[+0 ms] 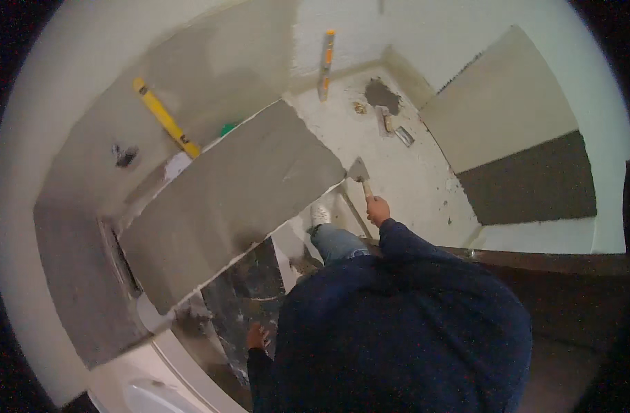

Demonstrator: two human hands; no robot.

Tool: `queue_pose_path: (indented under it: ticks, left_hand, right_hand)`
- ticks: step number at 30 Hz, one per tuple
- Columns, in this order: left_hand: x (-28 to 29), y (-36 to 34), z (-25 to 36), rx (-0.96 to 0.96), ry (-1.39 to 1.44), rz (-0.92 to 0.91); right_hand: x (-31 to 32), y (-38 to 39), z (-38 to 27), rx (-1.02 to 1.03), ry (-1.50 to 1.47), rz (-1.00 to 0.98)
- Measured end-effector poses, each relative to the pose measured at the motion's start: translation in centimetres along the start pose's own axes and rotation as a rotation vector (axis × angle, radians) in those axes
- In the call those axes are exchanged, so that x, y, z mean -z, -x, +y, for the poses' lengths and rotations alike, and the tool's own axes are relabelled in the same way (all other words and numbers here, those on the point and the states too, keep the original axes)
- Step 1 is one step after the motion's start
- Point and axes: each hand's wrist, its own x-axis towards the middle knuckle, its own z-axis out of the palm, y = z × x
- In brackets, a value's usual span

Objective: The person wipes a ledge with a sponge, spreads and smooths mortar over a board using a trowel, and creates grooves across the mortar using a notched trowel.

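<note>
Holding a trowel (358,171) by its pale handle (367,189) in our closed right hand (378,210), we have its blade just beside the grey-coated slab's (246,189) right corner, while our left hand (257,336), fingers loosely parted and seemingly bare, hangs by the black marbled sheet (249,296).

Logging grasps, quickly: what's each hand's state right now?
Left hand: loosely open, nothing visible in it.
Right hand: closed, holding a triangular-bladed trowel.
</note>
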Motion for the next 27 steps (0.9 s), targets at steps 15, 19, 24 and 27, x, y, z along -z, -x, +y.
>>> queue_pose_path:
  ticks: [15,19,24,27]
  left_hand:
    - [-14.9,0.7,24.9,-0.560,-0.643,-0.081]
    - [-21.0,2.3,32.3,-0.463,-0.389,-0.172]
    - [-28.2,1.7,39.3,-0.585,-0.567,-0.388]
    - [-31.5,1.9,44.0,-0.658,-0.642,-0.552]
  right_hand:
    - [14.1,-5.6,9.1,-0.549,0.183,0.297]
    - [15.7,-4.8,9.1,-0.575,0.199,0.377]
    - [13.4,-4.7,7.0,-0.597,0.167,0.498]
    - [12.3,-5.1,6.2,-0.463,0.136,0.351]
